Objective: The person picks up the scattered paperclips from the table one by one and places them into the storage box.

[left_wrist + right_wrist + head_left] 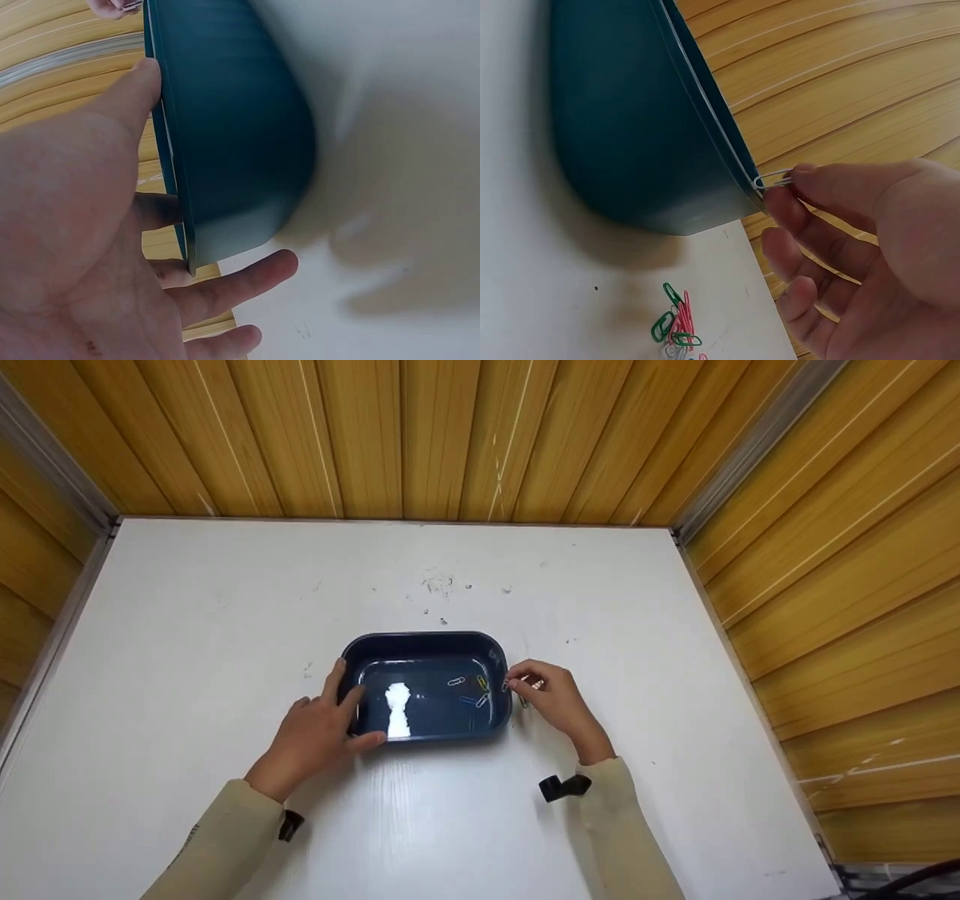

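A dark blue rectangular tray [431, 645] stands on the white table. My left hand [315, 731] rests spread on its left end, the thumb along the front rim. In the left wrist view, some fingers reach inside the rim and others lie outside. Between thumb and index finger, my right hand [555, 694] pinches a white paper clip [774, 179] right at the tray's right rim. On the tray floor lie white [456, 682], yellow [481, 682] and blue paper clips [468, 700]. Below my right hand, a small pile of pink and green paper clips [684, 315] lies beside the tray.
The white table [225, 585] has dark scuff marks [439, 583] behind the tray. Wood-patterned panels [439, 435] wall it at the back and sides. A black cable [915, 877] shows at the bottom right corner.
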Available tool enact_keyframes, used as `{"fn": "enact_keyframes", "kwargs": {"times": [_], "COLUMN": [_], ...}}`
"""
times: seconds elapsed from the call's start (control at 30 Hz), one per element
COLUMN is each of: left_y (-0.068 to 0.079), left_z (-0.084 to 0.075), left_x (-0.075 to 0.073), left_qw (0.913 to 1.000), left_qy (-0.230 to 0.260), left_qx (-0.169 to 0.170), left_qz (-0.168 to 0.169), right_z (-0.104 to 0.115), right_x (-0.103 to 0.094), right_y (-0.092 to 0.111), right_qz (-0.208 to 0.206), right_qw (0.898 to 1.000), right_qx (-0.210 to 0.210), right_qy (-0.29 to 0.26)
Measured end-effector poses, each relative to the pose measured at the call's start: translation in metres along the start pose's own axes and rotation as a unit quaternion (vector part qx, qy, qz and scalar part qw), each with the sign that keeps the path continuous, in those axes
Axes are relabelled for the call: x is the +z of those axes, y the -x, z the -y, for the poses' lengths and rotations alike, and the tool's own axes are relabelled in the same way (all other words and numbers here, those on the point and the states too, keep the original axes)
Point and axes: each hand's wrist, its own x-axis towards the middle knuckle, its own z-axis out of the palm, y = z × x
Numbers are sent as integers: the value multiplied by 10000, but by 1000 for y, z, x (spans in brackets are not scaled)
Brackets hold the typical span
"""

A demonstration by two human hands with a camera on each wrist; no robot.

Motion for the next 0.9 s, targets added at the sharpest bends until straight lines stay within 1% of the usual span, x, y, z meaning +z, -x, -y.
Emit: {"fn": "enact_keyframes", "kwargs": {"times": [0.1, 0.2, 0.23, 0.4, 0.43, 0.47, 0.57, 0.67, 0.77, 0.9], "left_y": [0, 0, 0, -1, -1, -1, -1, 0, 1, -1], "left_z": [0, 0, 1, 2, 3, 3, 5, 7, 7, 5], "left_x": [1, 1, 1, 3, 4, 4, 6, 7, 8, 10], "left_qw": [10000, 9999, 9999, 9996, 9996, 9994, 9990, 9987, 9986, 9987], "left_qy": [0, 34, 48, 102, 106, 114, 123, 102, 117, 203], "left_qx": [-11, 0, -11, -72, -77, -75, -86, -131, -157, -168], "left_qz": [-9, -107, -133, -234, -266, -305, -413, -480, -496, -429], "right_z": [-4, -6, -2, -7, -8, -13, -15, -20, -27, -36], "right_x": [0, 0, 0, -3, -5, -6, -13, -18, -23, -30], "right_y": [-2, -4, -3, -4, -4, -6, -6, -5, -3, 1], "right_qz": [41, -36, -57, -226, -258, -316, -444, -524, -619, -801], "right_qw": [9999, 9998, 9998, 9995, 9995, 9993, 9990, 9986, 9976, 9946], "right_qx": [-100, -150, -128, -1, 21, 7, -14, 58, 217, 475], "right_qy": [-55, -122, -142, -219, -195, -175, -54, 59, 207, 461]}}
